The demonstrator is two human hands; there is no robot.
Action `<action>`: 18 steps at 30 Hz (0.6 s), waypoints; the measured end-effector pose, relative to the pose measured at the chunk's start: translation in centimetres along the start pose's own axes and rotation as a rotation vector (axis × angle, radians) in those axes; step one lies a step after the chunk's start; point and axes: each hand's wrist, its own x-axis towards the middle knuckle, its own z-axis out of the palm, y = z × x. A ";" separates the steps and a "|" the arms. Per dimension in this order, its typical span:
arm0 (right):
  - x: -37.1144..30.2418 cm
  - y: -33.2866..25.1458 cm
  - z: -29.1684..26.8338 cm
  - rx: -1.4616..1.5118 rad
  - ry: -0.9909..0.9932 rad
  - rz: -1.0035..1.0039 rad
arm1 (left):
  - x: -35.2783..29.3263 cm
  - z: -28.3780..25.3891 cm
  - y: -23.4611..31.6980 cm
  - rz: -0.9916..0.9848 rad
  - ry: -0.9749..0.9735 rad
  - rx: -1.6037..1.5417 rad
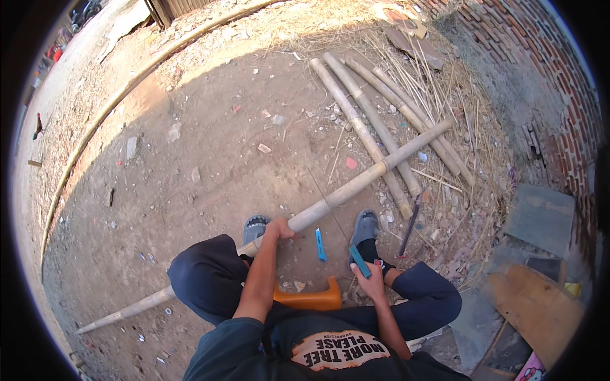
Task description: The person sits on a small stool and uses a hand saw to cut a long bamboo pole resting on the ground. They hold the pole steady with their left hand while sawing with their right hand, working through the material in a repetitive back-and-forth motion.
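A long bamboo pole [343, 193] runs slantwise from the lower left, past my left knee, up to the right, where it lies across other bamboo pieces. My left hand [279, 228] is wrapped round it beside my left foot. In my right hand [372, 280] is a saw by its teal handle [359, 261]. Its thin blade crosses the pole in view; I cannot tell whether it touches. Between my feet a blue utility knife [320, 245] lies on the ground.
I sit on an orange plastic stool [311, 298]. Several cut bamboo lengths [353, 117] lie ahead right among straw. A dark rod [410, 227] rests near my right foot. Boards and sheets [537, 311] are piled at right, by a brick wall [527, 38]. A long curved pole [105, 113] lies far left.
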 end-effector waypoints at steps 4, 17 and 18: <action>-0.5 1.8 -0.5 0.071 0.006 0.103 | -1.9 0.6 3.3 -0.094 0.218 0.099; -1.7 -0.2 -2.1 -0.068 -0.042 0.005 | -1.8 0.5 2.9 -0.109 0.205 0.150; -1.5 0.3 -1.9 -0.078 -0.037 -0.009 | -2.0 0.2 3.2 -0.107 0.202 0.148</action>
